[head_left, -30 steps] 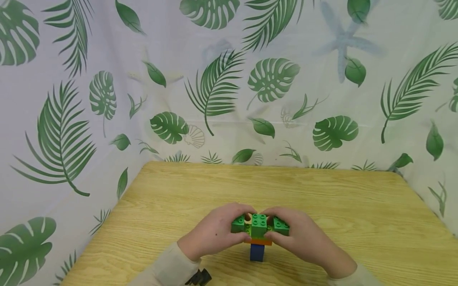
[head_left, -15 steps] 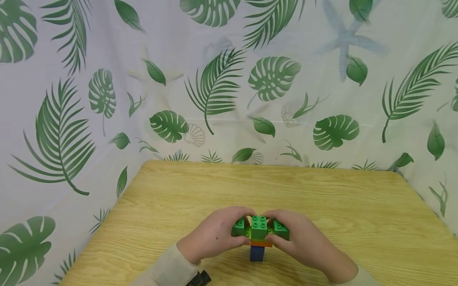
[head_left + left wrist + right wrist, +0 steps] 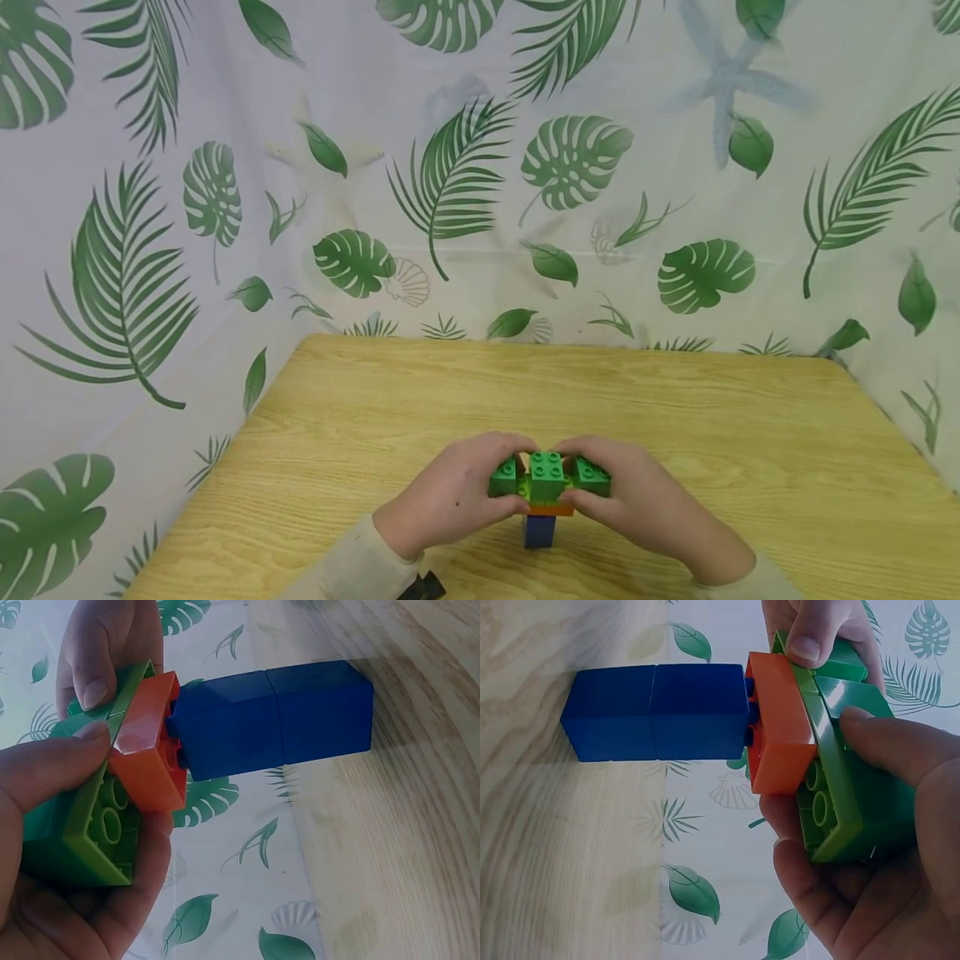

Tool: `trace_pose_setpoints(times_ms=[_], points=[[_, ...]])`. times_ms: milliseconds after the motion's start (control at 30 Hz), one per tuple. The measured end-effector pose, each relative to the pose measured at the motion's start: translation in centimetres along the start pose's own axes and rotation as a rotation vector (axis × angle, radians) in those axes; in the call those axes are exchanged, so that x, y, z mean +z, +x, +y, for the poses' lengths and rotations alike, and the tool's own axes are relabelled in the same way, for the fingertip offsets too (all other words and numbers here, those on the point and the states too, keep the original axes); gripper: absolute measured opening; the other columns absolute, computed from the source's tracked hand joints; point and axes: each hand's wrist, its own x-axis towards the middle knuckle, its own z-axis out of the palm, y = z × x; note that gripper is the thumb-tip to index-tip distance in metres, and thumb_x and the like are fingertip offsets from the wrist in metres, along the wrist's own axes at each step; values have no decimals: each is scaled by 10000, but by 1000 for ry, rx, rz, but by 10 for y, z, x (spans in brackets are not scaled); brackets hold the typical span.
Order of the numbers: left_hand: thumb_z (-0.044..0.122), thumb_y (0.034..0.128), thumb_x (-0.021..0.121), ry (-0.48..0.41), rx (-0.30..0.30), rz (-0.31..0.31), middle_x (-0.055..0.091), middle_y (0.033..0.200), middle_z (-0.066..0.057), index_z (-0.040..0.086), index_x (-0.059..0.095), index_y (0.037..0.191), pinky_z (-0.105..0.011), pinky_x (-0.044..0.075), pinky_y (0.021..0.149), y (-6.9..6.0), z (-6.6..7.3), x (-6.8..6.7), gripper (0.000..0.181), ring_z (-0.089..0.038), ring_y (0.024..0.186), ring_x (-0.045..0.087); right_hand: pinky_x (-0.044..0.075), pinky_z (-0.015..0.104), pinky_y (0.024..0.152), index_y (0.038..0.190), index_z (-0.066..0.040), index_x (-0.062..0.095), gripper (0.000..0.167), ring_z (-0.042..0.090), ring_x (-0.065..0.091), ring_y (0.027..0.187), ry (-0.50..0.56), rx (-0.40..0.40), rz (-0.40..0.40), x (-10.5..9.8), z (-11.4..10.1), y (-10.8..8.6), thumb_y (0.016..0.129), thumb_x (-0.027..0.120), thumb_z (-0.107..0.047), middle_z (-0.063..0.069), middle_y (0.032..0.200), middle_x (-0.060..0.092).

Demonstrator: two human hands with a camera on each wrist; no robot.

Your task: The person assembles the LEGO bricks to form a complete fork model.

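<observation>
Both hands hold a toy building-brick structure upright on the table. In the head view, my left hand (image 3: 461, 487) grips its left end and my right hand (image 3: 645, 504) its right end, thumbs in front. Green bricks (image 3: 546, 477) sit on top, over a lime-green layer (image 3: 94, 832). Beneath that is an orange brick (image 3: 780, 724). Two blue bricks (image 3: 277, 720), stacked end to end, form the column. In both wrist views, studs show in a narrow gap between the orange brick and the upper blue one. Fingers hide parts of the outer green bricks.
The wooden table (image 3: 360, 400) extends behind and to both sides of the hands. A white leaf-patterned sheet (image 3: 480, 317) hangs along its back and sides. Something small and black (image 3: 423, 586) is by the left sleeve.
</observation>
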Motion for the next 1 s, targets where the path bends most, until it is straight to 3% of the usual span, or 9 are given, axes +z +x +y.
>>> trace_pose_setpoints(times_ms=[367, 667, 800, 1000], points=[[229, 890, 812, 23, 10, 31, 616, 1208, 111, 248, 568, 1366, -215, 514, 837, -6, 3, 2, 535, 5, 1012, 585, 537, 287, 746, 1226, -253, 676, 338, 49, 610, 893, -32, -52, -1, 1, -1, 1, 908, 789, -239, -126, 1128, 674], [275, 891, 808, -91, -114, -11, 624, 1206, 101, 241, 583, 1371, -234, 518, 820, -3, 0, -4, 530, 1, 995, 588, 529, 277, 695, 1216, -209, 674, 352, 64, 595, 825, -41, 11, -28, 0, -5, 8, 907, 779, -341, -105, 1036, 670], [280, 881, 819, -58, -153, -8, 630, 1197, 93, 216, 596, 1368, -247, 519, 815, -2, 0, -3, 539, -20, 983, 589, 524, 275, 706, 1213, -207, 673, 347, 74, 595, 831, -41, 33, -51, 1, -7, 12, 906, 783, -325, -103, 1027, 664], [263, 885, 816, 17, -128, -5, 628, 1217, 94, 198, 604, 1355, -253, 517, 841, -4, 3, 2, 519, -14, 1023, 582, 521, 292, 738, 1207, -217, 668, 342, 76, 589, 861, -59, 32, -59, 2, -7, 9, 897, 797, -278, -117, 1040, 659]])
